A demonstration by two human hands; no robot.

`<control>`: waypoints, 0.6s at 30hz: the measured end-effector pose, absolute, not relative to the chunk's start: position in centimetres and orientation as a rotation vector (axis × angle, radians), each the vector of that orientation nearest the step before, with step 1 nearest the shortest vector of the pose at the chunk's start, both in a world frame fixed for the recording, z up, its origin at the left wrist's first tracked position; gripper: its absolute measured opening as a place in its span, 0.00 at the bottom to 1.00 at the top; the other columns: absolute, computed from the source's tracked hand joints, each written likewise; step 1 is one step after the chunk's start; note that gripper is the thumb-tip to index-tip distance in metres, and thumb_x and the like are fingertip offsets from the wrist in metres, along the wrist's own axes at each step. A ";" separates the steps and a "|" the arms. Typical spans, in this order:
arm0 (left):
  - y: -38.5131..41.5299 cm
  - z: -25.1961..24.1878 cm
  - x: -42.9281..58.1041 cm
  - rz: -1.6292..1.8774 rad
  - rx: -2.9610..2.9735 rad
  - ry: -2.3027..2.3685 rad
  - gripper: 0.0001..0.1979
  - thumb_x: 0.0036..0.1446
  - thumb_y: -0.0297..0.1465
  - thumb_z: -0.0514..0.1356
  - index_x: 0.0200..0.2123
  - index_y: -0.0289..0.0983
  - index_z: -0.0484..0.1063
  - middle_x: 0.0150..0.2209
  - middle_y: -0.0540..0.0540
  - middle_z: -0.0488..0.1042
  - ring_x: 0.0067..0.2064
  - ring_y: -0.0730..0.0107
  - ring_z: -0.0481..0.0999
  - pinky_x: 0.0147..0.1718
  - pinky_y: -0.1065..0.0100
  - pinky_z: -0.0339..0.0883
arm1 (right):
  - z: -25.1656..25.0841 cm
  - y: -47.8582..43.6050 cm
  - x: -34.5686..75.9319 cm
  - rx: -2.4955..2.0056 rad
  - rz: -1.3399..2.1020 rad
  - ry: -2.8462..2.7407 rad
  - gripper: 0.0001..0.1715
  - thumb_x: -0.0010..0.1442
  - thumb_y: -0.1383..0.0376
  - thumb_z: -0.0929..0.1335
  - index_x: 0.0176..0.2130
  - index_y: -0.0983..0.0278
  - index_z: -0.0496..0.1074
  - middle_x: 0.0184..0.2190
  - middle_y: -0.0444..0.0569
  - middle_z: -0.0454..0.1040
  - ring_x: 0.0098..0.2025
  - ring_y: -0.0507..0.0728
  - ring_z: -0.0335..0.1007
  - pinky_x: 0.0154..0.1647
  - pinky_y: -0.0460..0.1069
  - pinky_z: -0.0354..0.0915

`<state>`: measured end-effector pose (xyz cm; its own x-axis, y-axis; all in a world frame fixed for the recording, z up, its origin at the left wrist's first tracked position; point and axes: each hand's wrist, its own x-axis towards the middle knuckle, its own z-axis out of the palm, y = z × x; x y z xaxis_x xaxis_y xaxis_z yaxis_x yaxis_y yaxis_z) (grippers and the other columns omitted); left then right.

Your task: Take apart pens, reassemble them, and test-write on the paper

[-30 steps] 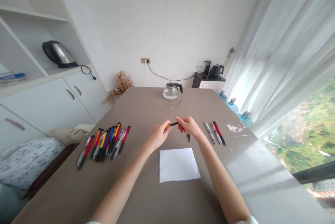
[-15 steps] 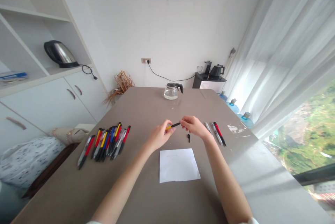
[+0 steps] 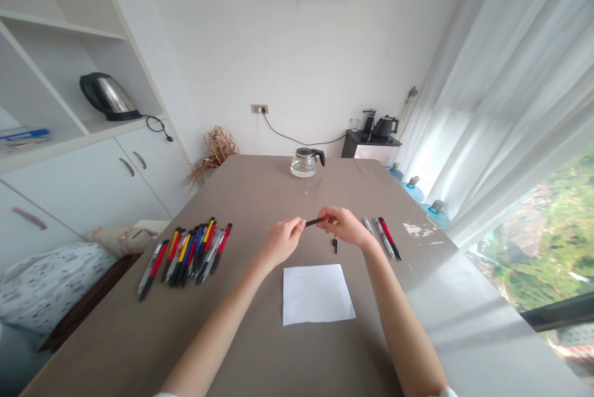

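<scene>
A pen point(image 3: 313, 222) spans the gap between my two hands above the table, and only its black section shows. My left hand point(image 3: 284, 239) is closed round one end, hiding the yellow barrel. My right hand point(image 3: 342, 224) pinches the other end between thumb and fingers. Just below the right hand, a small black pen cap point(image 3: 335, 246) lies on the table. Nearer to me is a white sheet of paper point(image 3: 318, 295) with a faint mark near its top edge.
Several pens point(image 3: 190, 255) in red, yellow, blue and grey lie in a cluster at the left. A few more pens point(image 3: 386, 236) lie at the right, beside my right forearm. A glass pot point(image 3: 304, 163) with a black handle stands at the table's far end.
My left fingers have closed further over the pen, so its yellow barrel no longer shows. My right hand's grip has shifted slightly, and the pen lies a little more level.
</scene>
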<state>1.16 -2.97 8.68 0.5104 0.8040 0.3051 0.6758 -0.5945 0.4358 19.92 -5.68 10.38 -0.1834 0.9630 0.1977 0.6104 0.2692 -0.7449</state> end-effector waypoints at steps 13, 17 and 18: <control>-3.1 8.3 1.3 0.659 2.455 1.184 0.17 0.56 0.43 0.41 0.39 0.41 0.63 0.32 0.49 0.73 0.33 0.68 0.71 0.27 0.72 0.55 | 10.5 -5.7 19.6 -1.525 0.597 -1.933 0.21 0.55 0.55 0.57 0.22 0.65 0.66 0.19 0.44 0.69 0.21 0.48 0.62 0.24 0.43 0.56; -3.1 8.3 1.4 0.649 2.479 1.183 0.15 0.56 0.42 0.43 0.41 0.43 0.61 0.36 0.50 0.72 0.35 0.69 0.71 0.27 0.72 0.56 | 10.3 -5.6 19.7 -1.587 0.667 -1.919 0.23 0.55 0.53 0.57 0.22 0.65 0.68 0.19 0.45 0.69 0.20 0.48 0.63 0.23 0.43 0.56; -3.2 8.3 1.4 0.643 2.487 1.186 0.14 0.57 0.41 0.43 0.40 0.43 0.61 0.36 0.51 0.72 0.34 0.69 0.71 0.27 0.72 0.56 | 10.3 -5.6 19.8 -1.563 0.693 -1.919 0.20 0.54 0.54 0.59 0.26 0.65 0.68 0.21 0.45 0.70 0.21 0.49 0.64 0.23 0.43 0.56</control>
